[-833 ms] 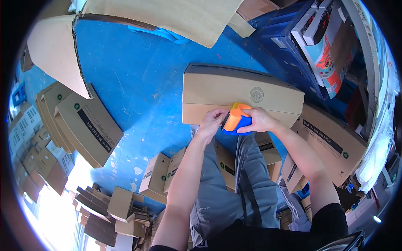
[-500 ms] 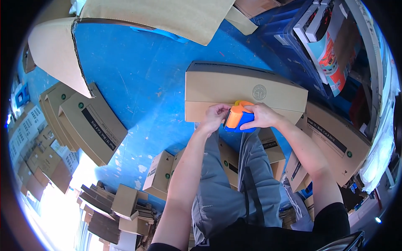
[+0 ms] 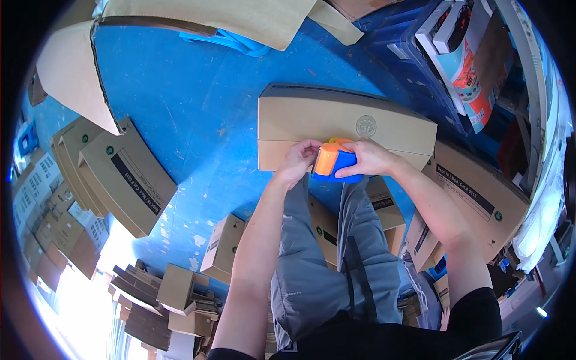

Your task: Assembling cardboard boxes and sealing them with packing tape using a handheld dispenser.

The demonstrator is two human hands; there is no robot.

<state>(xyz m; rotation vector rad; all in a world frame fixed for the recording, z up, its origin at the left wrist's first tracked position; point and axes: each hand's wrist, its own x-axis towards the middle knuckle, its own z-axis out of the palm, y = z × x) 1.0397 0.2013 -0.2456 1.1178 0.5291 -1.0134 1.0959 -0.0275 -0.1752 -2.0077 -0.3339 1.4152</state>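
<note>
My right hand [image 3: 373,158] is wrapped round an orange and blue tape dispenser [image 3: 337,163], a bit of yellow showing at its top. At the dispenser's dark front edge, the fingers of my left hand [image 3: 296,162] are pinched together; whatever lies between them is too small to make out. Directly beyond both hands a long closed brown carton [image 3: 318,117] lies crosswise, a round printed mark on its top. The dispenser is held over the carton's near side, in front of my legs.
Cartons [image 3: 123,174] lean together at the left. More cartons [image 3: 474,201] stand at the right, others between and beside my legs. A dark blue bin [image 3: 393,51] is at the far right. An open carton's flaps [image 3: 204,15] stick out at the far left, over the blue surface [image 3: 198,90].
The whole view has shifted slightly. The dispenser has turned a little in my right hand, and my left fingers stay at its front edge. The long carton looks unmoved.
</note>
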